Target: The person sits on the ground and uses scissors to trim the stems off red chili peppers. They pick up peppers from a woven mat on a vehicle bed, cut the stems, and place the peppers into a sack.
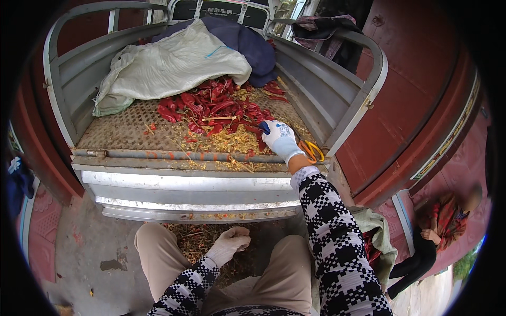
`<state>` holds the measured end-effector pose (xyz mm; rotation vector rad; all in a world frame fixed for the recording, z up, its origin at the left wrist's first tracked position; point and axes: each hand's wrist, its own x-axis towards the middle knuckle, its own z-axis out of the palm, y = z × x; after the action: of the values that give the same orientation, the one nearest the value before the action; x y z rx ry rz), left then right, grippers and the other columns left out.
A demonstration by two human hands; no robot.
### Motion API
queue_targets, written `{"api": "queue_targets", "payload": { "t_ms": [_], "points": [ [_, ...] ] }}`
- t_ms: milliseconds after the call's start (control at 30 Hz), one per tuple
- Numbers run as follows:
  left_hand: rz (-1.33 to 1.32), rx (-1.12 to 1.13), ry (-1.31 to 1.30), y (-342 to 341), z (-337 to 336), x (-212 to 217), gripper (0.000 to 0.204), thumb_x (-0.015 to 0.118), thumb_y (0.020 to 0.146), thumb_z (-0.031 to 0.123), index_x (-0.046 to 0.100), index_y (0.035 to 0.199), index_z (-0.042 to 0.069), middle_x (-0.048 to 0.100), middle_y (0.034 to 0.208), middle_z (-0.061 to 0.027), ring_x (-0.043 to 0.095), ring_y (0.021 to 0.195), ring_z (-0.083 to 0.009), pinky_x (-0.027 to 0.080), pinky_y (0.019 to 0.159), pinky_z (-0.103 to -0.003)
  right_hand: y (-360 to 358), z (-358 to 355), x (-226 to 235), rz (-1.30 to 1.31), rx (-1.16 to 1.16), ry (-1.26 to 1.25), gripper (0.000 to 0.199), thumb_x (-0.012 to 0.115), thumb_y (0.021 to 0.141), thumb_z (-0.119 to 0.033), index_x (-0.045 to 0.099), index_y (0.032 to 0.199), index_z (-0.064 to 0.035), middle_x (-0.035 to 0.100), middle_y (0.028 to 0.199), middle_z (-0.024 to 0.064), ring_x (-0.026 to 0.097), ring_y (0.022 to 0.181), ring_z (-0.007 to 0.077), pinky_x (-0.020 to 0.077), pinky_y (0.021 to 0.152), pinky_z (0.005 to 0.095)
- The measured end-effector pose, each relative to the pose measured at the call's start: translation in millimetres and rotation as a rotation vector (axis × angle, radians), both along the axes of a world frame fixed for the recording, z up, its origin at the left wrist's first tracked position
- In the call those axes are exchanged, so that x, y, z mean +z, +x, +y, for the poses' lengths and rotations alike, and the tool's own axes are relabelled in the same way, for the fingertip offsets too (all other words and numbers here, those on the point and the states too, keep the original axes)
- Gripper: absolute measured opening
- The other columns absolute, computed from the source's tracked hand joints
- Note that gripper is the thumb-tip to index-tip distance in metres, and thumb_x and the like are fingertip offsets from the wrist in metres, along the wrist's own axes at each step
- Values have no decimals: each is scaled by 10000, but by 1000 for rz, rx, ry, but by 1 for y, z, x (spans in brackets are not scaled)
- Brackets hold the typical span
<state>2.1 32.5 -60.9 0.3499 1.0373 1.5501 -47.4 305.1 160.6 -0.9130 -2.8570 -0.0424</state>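
Reaching into the cart bed (pixel 121 131), right hand (pixel 278 138) pinches a chili from the chilies (pixel 216 108), scissors (pixel 311 151) hooked on it. Left hand (pixel 227 245) curled loosely, empty, between the knees. Risks: blades nick the glove; seeds (pixel 232 142) scatter off the edge.

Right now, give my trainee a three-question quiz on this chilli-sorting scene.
1. True or false: the right hand is bare.
2. Where do the orange-handled scissors lie? A) on the white sack B) on the cart bed beside the right hand C) in the person's lap
3. Fill in: the left hand is held loosely closed above the person's ____.

Key
1. False: it wears a white glove and reaches toward the red dried chillies.
2. B, near the cart bed's rear right corner.
3. Lap, between the knees; whether it holds anything cannot be told.
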Motion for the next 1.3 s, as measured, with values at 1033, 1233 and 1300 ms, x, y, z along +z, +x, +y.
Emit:
{"api": "queue_targets", "payload": {
  "t_ms": [1033,1233,1300],
  "points": [
    [236,-74,-25,12,13,-3,394,674,850,108,542,1175,-73,631,935,-87,593,807,-135,484,730,-261,127,8,-7,353,-16,-72,377,626,812,-356,654,1072,-84,667,967,173,635,905,356,498,799,438],
    [195,31,-41,-9,-1,3,417,668,844,152,557,1201,-34,614,1011,-61,569,888,-114,463,778,-245,8,27,-3,77,-96,-20,474,583,842,-435,618,1204,-131,637,1178,146,612,1079,306,482,922,415],
    [156,40,-21,-11,0,-5,408,675,844,134,557,1197,-34,610,1017,-60,567,888,-112,463,776,-242,-6,27,-2,0,-108,43,461,591,842,-436,624,1189,-135,640,1178,139,615,1077,300,486,919,407]
  ]
}}
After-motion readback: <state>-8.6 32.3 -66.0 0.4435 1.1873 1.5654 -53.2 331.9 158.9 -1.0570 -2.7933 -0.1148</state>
